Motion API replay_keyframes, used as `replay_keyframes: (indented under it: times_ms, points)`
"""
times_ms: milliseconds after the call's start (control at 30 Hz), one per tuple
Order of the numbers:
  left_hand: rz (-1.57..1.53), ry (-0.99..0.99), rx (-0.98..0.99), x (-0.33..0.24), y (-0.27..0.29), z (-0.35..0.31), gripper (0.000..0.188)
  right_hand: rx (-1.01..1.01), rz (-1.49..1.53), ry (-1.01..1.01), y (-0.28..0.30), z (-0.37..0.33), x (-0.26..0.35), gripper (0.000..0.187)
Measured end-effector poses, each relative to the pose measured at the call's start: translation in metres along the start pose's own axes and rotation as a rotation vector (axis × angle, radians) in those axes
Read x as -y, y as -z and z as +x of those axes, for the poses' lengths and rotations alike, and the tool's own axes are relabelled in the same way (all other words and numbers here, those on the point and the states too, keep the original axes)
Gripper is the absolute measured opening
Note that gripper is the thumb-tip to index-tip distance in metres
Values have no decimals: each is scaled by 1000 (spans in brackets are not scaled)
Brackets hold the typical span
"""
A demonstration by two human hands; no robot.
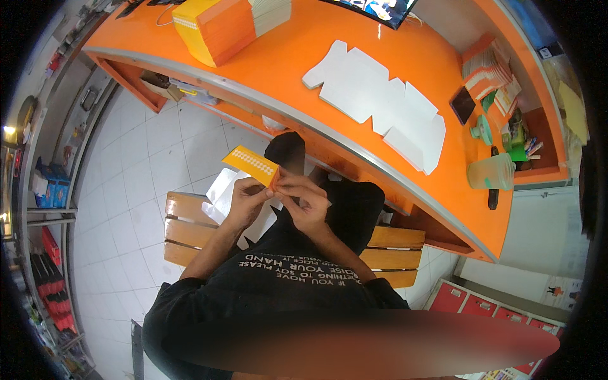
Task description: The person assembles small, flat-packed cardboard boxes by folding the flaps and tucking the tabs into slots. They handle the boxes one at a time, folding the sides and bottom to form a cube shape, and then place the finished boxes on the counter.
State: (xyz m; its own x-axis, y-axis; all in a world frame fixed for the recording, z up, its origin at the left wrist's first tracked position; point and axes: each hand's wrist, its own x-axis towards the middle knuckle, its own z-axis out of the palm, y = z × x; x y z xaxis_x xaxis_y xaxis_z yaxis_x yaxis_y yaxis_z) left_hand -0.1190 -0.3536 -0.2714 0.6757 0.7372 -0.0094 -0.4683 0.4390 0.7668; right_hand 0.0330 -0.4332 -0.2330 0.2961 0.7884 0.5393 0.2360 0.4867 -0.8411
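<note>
Above my lap I hold a yellow and orange paper carton [250, 161] with a row of white marks along it. My left hand [248, 201] pinches its near end from the left. My right hand [305, 199] has its fingers closed on the same end, and both sets of fingertips nearly meet there. White die-cut card [221, 190] lies on my lap under my left forearm, partly covered by it. On the orange desk [285, 69] ahead, several flat white carton blanks [380, 95] are spread out.
A stack of yellow and orange cartons [221, 31] stands at the desk's far left. To the right are a translucent plastic jug [491, 172], a dark phone-like slab [462, 104] and piled paper [487, 66]. I sit on a slatted wooden bench [389, 259]. Shelves [50, 215] line the left.
</note>
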Motion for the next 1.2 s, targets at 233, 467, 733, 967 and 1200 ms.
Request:
replay_keyframes:
  times_ms: [233, 467, 733, 967, 1200]
  points:
    - [493, 13, 66, -20, -2, 1, 29, 159, -201, 35, 8, 5, -7, 33]
    - [842, 119, 231, -43, 15, 1, 18, 195, -78, -150, 13, -5, -24, 46]
    - [719, 108, 272, -9, 12, -1, 20, 38, -23, -172, 8, -7, -46, 57]
    - [445, 120, -6, -3, 11, -5, 20, 199, -70, -161, 24, -12, -43, 88]
    - [410, 47, -86, -11, -6, 0, 20, 229, -145, -114, 27, -3, -35, 86]
